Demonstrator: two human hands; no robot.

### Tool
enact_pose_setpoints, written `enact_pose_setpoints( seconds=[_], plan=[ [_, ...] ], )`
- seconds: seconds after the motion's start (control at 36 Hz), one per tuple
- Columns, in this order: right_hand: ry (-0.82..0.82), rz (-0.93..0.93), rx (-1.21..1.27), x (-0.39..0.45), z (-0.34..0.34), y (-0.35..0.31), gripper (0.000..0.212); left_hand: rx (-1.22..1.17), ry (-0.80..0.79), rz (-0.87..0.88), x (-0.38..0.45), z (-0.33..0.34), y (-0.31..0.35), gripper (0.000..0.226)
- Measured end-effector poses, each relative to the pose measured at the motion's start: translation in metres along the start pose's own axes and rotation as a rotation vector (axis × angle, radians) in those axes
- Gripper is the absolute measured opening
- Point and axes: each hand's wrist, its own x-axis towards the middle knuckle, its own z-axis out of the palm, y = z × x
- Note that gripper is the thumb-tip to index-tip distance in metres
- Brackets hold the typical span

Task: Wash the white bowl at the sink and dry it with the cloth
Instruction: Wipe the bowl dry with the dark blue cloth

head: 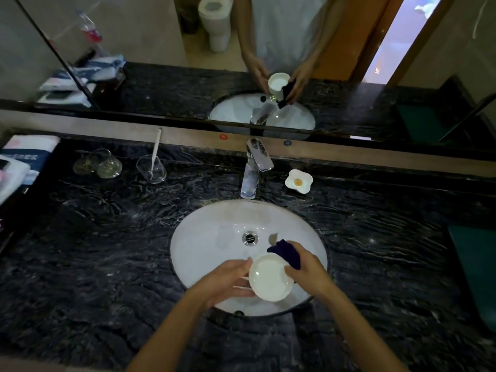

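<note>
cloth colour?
Dark purple cloth, bunched in the right hand against the bowl. Head view.

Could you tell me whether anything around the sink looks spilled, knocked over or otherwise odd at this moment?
Only one thing stands out: two clear glasses on the counter left of the faucet appear to lie tipped on their sides. No spill or damage is visible, and no water seems to run.
</note>
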Motion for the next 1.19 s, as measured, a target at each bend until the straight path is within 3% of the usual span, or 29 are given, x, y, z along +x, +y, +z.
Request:
enact_pose_setpoints(
  seconds=[0.08, 0.19, 0.36, 0.56, 0.67, 0.78, 0.92, 1.11, 1.19],
  plan=[
    [-0.161, -0.032, -0.07, 0.011, -0.011, -0.007, 0.064, 0.275, -0.083, -0.046, 0.003, -0.002, 0.022, 0.044],
    [-0.245, -0.084, -0.148, 0.021, -0.014, -0.016, 0.063, 0.385, -0.164, -0.144, 0.009, 0.003, 0.039, 0.045],
    [-0.159, -0.082, -0.05, 0.026, -0.011, -0.01, 0.052, 0.264, -0.162, -0.15, 0.009, 0.004, 0.035, 0.037],
    [-0.029, -0.051, 0.114, 0.013, -0.006, -0.004, 0.031, 0.028, 0.007, -0.1, 0.003, 0.008, 0.016, 0.033],
    [0.206, -0.021, 0.293, -0.003, 0.014, 0.001, 0.033, -0.122, 0.119, -0.017, 0.001, 0.009, 0.004, 0.027],
    [0.332, 0.084, 0.579, -0.016, 0.036, 0.001, 0.03, -0.036, 0.23, 0.051, 0.001, 0.015, 0.001, 0.019],
    [0.227, 0.189, 0.989, -0.024, 0.038, -0.004, 0.029, 0.233, 0.255, -0.007, -0.003, 0.023, 0.006, 0.022],
    [0.056, 0.335, 1.248, -0.027, 0.048, -0.01, 0.038, 0.309, 0.334, -0.02, -0.001, 0.03, 0.022, 0.022],
    [0.048, 0.332, 1.305, -0.03, 0.05, -0.009, 0.038, 0.536, 0.388, -0.023, -0.002, 0.029, 0.026, 0.024]
  ],
)
